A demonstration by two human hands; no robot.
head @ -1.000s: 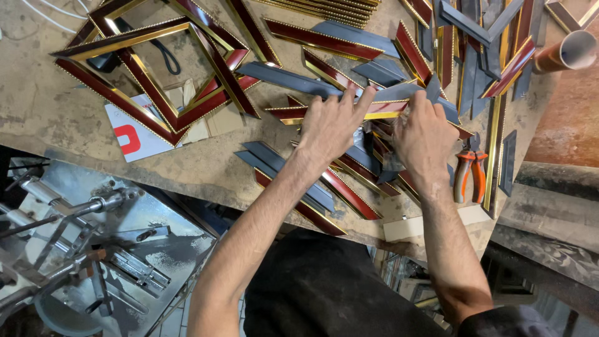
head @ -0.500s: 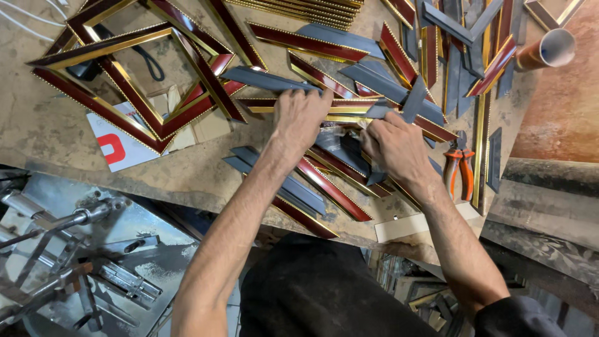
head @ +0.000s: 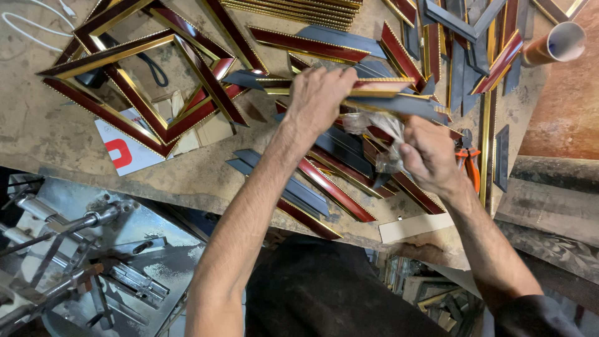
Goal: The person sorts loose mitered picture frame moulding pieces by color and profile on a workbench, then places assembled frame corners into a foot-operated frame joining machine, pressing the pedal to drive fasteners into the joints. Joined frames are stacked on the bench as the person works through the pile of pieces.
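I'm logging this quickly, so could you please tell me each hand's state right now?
Left hand: closed on a gold-edged dark red frame moulding strip.
Right hand: closed on crumpled clear plastic wrap.

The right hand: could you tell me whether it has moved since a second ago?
Yes. The right hand has drawn back from the moulding strips toward the orange pliers, now gripping crinkled clear plastic.

Since the earlier views, the left hand (head: 318,100) has closed around a gold-edged moulding strip (head: 380,87) and raised it, while the right hand (head: 430,156) now grips crumpled clear wrapping (head: 384,134) beneath it.
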